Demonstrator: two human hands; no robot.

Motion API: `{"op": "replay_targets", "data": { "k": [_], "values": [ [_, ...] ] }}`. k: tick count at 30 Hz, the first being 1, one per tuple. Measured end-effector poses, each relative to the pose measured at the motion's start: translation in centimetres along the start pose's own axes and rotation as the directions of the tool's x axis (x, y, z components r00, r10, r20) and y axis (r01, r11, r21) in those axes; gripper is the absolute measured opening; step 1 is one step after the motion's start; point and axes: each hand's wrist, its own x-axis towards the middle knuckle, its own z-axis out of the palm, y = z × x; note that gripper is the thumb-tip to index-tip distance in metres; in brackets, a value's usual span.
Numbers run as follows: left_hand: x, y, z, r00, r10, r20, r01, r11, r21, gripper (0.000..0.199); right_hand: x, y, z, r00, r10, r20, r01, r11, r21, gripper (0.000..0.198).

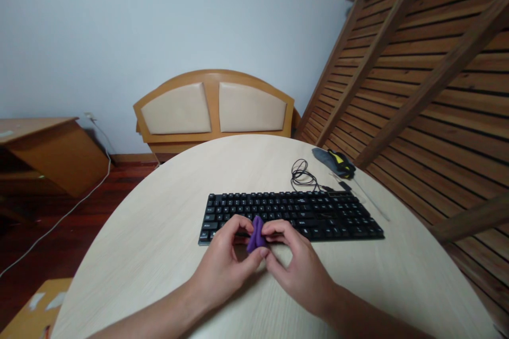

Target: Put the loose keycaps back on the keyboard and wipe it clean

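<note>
A soft purple lump, folded over on itself like putty or cleaning gel, is pinched between my two hands. My left hand is closed on its left side with thumb and fingers. From the right, my right hand pinches the same lump, the two thumb tips meeting at its lower edge. Just behind the hands lies a black keyboard, flat on the table; the fingers hide part of its front left keys.
The round pale table carries a coiled black cable behind the keyboard. Farther right are a grey and black item with yellow and a thin rod. A wooden headboard and a slatted wooden frame stand beyond.
</note>
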Motion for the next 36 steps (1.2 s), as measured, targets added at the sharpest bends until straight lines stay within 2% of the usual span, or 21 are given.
{"op": "replay_targets", "data": {
  "k": [2, 5, 8, 11, 14, 16, 20, 22, 25, 32, 36],
  "values": [
    [0.1, -0.2, -0.1, 0.999, 0.011, -0.045, -0.010, 1.000, 0.013, 0.021, -0.2, 0.0, -0.2, 1.000, -0.021, 0.019, 0.021, 0.999, 0.025, 0.033],
    [0.3, -0.5, -0.5, 0.995, 0.038, -0.088, -0.033, 0.997, 0.063, 0.016, -0.3, -0.2, -0.4, 0.994, -0.067, 0.083, 0.065, 0.997, 0.031, 0.034],
    [1.1, -0.7, -2.0, 0.980, 0.170, -0.103, -0.154, 0.977, 0.147, 0.009, 0.0, -0.3, -0.8, 0.987, -0.088, 0.138, 0.091, 0.996, -0.017, 0.041],
    [2.4, -1.4, -4.7, 0.935, 0.329, -0.133, -0.270, 0.903, 0.334, 0.017, 0.9, 0.2, -2.0, 0.971, -0.148, 0.190, 0.176, 0.974, -0.144, 0.039],
    [3.9, -3.0, -7.8, 0.904, 0.378, -0.203, -0.219, 0.813, 0.540, 0.020, 2.1, 1.4, -4.0, 0.941, -0.201, 0.272, 0.285, 0.905, -0.317, 0.035],
    [4.8, -4.2, -9.4, 0.907, 0.367, -0.206, -0.164, 0.759, 0.630, 0.022, 2.7, 2.5, -5.5, 0.938, -0.169, 0.301, 0.285, 0.870, -0.401, 0.042],
    [5.6, -5.5, -11.1, 0.964, 0.265, 0.026, -0.202, 0.664, 0.720, 0.026, 3.0, 4.7, -7.5, 0.937, -0.073, 0.343, 0.246, 0.834, -0.494, 0.070],
    [5.6, -5.5, -11.4, 0.963, 0.225, 0.145, -0.260, 0.652, 0.713, 0.029, 2.9, 5.5, -7.7, 0.936, -0.032, 0.351, 0.220, 0.831, -0.511, 0.076],
    [5.5, -5.1, -12.1, 0.942, 0.219, 0.256, -0.337, 0.624, 0.705, 0.031, 2.7, 6.0, -7.5, 0.937, -0.004, 0.349, 0.195, 0.835, -0.515, 0.073],
    [4.7, -3.2, -13.3, 0.923, 0.140, 0.357, -0.378, 0.492, 0.784, 0.035, 2.9, 5.7, -7.3, 0.940, 0.012, 0.342, 0.177, 0.837, -0.517, 0.071],
    [4.5, -3.0, -12.9, 0.944, 0.133, 0.301, -0.327, 0.477, 0.816, 0.031, 3.0, 5.6, -7.3, 0.936, 0.035, 0.351, 0.169, 0.829, -0.533, 0.071]
  ]
}}
